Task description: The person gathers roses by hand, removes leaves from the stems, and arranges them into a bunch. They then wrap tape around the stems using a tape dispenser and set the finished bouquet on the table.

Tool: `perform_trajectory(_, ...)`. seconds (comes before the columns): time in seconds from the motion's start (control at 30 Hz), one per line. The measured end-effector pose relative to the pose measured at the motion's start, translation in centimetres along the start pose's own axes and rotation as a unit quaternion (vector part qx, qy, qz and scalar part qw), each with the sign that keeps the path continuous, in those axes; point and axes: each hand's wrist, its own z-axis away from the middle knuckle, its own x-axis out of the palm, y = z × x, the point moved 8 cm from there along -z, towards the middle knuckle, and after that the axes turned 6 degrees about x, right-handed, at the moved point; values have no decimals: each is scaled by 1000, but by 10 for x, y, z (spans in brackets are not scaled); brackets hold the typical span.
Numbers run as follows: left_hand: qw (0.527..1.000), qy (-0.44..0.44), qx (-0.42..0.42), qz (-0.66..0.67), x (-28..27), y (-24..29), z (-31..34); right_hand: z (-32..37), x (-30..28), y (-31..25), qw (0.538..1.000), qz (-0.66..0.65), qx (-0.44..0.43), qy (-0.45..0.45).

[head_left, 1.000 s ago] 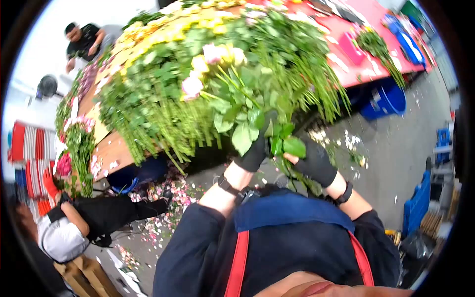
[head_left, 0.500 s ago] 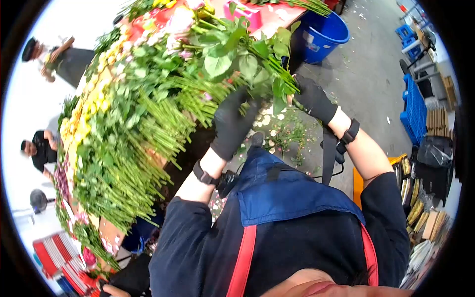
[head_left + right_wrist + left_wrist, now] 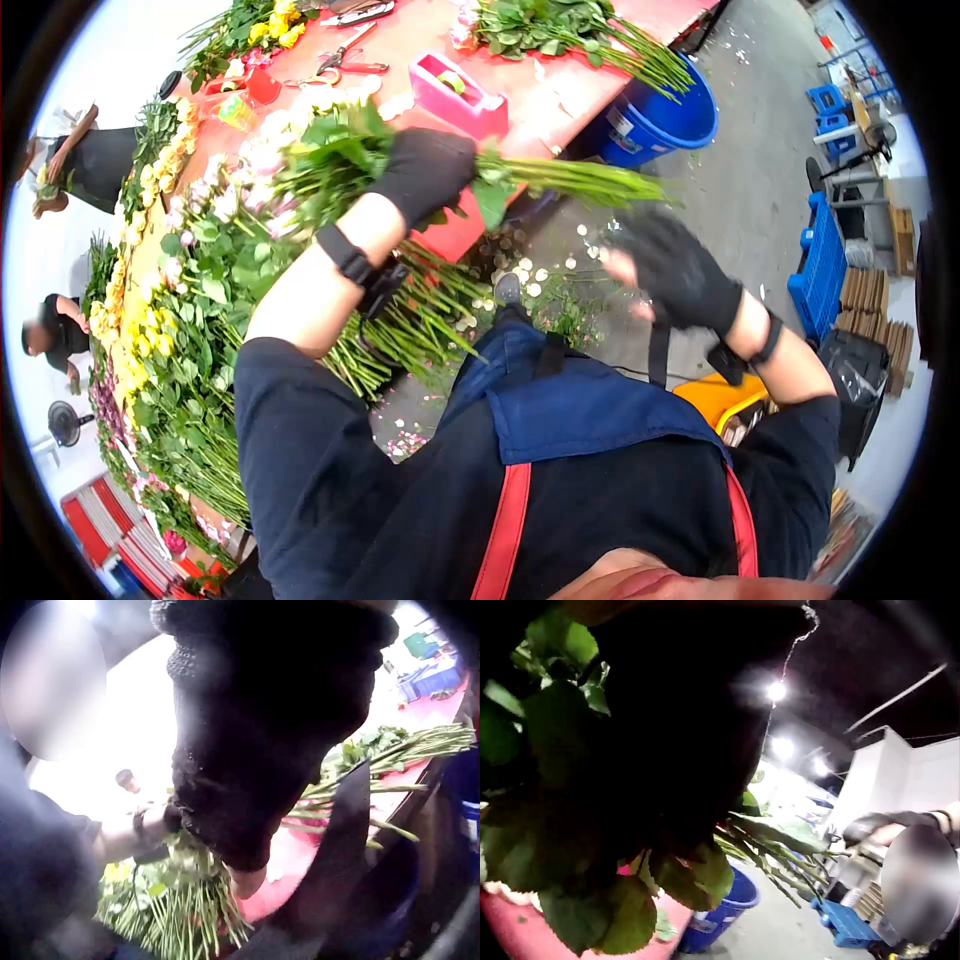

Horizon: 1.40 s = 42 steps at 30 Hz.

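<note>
My black-gloved left hand (image 3: pixel 428 172) grips a bunch of roses around its leafy stems in the head view, close over the table's front edge. The bunch's bare green stems (image 3: pixel 590 180) point right, past the edge; its leaves (image 3: pixel 615 915) fill the lower left of the left wrist view. My right hand (image 3: pixel 670 270), blurred and gloved with bare fingertips showing, hangs just below the stem ends with its fingers loosely spread. The glove (image 3: pixel 262 735) covers much of the right wrist view.
Many roses (image 3: pixel 200 370) line the table's left side, stems overhanging. A pink tape dispenser (image 3: pixel 460 95), red-handled shears (image 3: pixel 350 66) and another rose bunch (image 3: pixel 540 35) lie on the red tabletop (image 3: pixel 400 45). A blue bucket (image 3: pixel 697 118) stands at the corner; petals litter the floor.
The view has turned right along the table. The bunch has swung from in front of my body to over the table, held by my left hand. My right hand has come off the stems.
</note>
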Motion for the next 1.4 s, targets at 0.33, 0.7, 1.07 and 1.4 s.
perform_trajectory(0.33,977,-115,-34,178,44,-7,-65,-138,-25,140,967,-150,107,173)
perform_trajectory(0.7,938,-55,-138,313,92,-49,-98,-257,25,161,974,-220,-59,-7)
perform_trajectory(1.07,904,6,-219,368,12,13,-93,-228,60,207,780,-624,-1,-36)
perform_trajectory(1.4,911,116,-368,147,-11,18,-84,-228,59,192,927,-285,-194,144)
